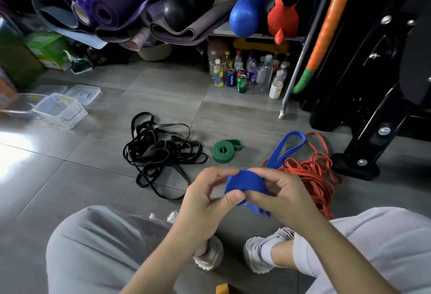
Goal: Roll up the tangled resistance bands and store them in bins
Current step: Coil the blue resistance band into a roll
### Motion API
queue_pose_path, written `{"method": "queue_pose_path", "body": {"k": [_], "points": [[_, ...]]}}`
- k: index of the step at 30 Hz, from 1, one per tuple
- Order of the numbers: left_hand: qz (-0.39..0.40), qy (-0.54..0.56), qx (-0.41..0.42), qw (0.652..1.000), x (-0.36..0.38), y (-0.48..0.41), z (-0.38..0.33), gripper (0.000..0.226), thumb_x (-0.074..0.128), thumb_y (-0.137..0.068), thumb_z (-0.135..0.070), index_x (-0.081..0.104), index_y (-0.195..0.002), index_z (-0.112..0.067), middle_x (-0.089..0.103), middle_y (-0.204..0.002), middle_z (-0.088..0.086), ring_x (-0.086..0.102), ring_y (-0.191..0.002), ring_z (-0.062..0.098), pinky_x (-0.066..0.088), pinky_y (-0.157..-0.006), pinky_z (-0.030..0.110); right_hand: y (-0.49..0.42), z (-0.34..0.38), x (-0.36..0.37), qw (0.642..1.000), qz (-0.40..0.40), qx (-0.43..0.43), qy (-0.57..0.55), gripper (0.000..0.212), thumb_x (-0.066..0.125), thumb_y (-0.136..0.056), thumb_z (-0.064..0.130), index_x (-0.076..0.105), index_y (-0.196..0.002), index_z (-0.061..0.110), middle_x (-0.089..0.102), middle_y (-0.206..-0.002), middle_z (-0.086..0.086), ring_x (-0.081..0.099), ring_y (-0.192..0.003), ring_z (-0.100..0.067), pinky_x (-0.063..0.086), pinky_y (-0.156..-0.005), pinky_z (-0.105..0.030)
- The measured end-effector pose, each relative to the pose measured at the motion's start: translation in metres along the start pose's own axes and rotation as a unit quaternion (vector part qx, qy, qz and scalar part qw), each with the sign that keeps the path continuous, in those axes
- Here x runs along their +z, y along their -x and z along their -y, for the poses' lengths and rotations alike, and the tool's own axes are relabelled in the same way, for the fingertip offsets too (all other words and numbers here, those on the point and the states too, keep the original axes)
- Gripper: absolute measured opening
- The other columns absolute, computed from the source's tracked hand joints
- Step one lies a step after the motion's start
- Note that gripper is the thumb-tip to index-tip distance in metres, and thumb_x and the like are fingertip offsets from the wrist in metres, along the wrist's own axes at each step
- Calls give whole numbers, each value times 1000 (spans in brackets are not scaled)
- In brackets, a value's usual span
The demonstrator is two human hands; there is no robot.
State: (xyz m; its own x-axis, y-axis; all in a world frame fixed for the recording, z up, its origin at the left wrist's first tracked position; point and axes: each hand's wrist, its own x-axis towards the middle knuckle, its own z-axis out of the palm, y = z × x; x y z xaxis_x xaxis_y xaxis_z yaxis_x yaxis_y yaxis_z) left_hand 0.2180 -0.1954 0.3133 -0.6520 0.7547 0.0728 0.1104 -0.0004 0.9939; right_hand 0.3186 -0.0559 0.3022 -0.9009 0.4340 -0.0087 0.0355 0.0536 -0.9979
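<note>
A wide blue resistance band (247, 183) is partly rolled between my hands above the floor; its free loop trails up and right over the orange pile. My left hand (205, 197) pinches the roll with thumb and fingers. My right hand (278, 192) grips its other side. A tangled heap of black bands (158, 151) lies on the tiles to the left. A green band (225, 151) sits rolled beside it. Tangled orange bands (312, 174) lie at the right. Clear plastic bins (59, 109) stand at the far left.
A shelf of rolled yoga mats (112, 11) and a blue foam roller (247, 10) runs along the back. Bottles and cans (247, 74) stand beneath it. A black machine frame (363, 130) is at the right. My knees and shoes fill the foreground.
</note>
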Motion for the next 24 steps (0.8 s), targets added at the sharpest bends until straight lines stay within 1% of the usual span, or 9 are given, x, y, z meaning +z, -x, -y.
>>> {"method": "queue_pose_path", "body": {"k": [3, 6, 8, 10, 13, 15, 18, 21, 24], "points": [[103, -254, 61, 960, -19, -8, -6, 36, 63, -72, -49, 63, -105, -36, 49, -117, -25, 54, -108, 0, 52, -79, 19, -4, 3, -6, 991, 50, 7, 126, 34, 72, -66, 38, 71, -96, 24, 70, -87, -2, 65, -81, -20, 53, -78, -43], [171, -330, 107, 922, -23, -14, -17, 48, 58, -79, -38, 47, -126, -39, 49, -112, -27, 54, -105, -1, 48, -87, 18, -9, 16, -11, 990, 79, 12, 116, 31, 73, -68, 32, 70, -98, 30, 71, -92, -3, 67, -89, -24, 52, -84, -47], [162, -303, 96, 934, -23, -18, -24, 54, 60, -79, -29, 44, -128, -44, 53, -105, -29, 55, -103, -1, 49, -87, 21, -12, 25, -16, 991, 94, 10, 99, 29, 76, -72, 18, 70, -98, 29, 72, -91, -6, 67, -91, -28, 53, -84, -46], [148, -266, 73, 950, -25, -23, -30, 52, 62, -77, -27, 50, -121, -51, 55, -103, -28, 57, -103, 0, 50, -88, 22, -12, 30, -18, 992, 102, 9, 74, 31, 79, -73, 11, 71, -99, 25, 73, -94, -4, 68, -92, -23, 55, -83, -39], [105, -213, 70, 969, -24, -22, -32, 41, 66, -75, -23, 63, -110, -44, 57, -103, -20, 58, -101, 0, 49, -82, 16, -11, 31, -21, 997, 70, 16, 16, 52, 83, -60, 27, 61, -108, 29, 71, -103, 6, 67, -99, -14, 54, -86, -29], [73, -187, 83, 976, -21, -21, -34, 38, 69, -73, -28, 66, -106, -45, 58, -105, -17, 58, -100, -1, 47, -79, 12, -10, 29, -23, 997, 54, -2, 58, 57, 86, -55, 34, 59, -105, 33, 68, -103, 9, 65, -98, -9, 52, -85, -24], [26, -90, 77, 993, -19, -22, -37, 41, 68, -68, -35, 65, -107, -47, 62, -108, -11, 62, -98, 7, 49, -76, 16, -12, 25, -19, 986, 50, -45, 152, 42, 82, -68, 27, 61, -105, 31, 67, -99, 15, 62, -92, -4, 49, -80, -21], [-17, 45, 63, 997, -16, -26, -39, 42, 74, -67, -13, 71, -104, -32, 69, -103, 4, 66, -96, 16, 51, -80, 23, -19, 24, -15, 998, 17, -61, 30, 31, 74, -76, 16, 68, -105, 25, 70, -96, 6, 63, -79, -3, 51, -71, -20], [-44, 157, 16, 986, -11, -25, -40, 39, 70, -67, -6, 74, -96, -32, 73, -93, -1, 68, -88, 11, 52, -72, 20, -23, 23, -11, 996, 30, -63, -48, 28, 71, -77, 16, 71, -104, 24, 70, -87, -2, 61, -78, -11, 49, -71, -21]]}}
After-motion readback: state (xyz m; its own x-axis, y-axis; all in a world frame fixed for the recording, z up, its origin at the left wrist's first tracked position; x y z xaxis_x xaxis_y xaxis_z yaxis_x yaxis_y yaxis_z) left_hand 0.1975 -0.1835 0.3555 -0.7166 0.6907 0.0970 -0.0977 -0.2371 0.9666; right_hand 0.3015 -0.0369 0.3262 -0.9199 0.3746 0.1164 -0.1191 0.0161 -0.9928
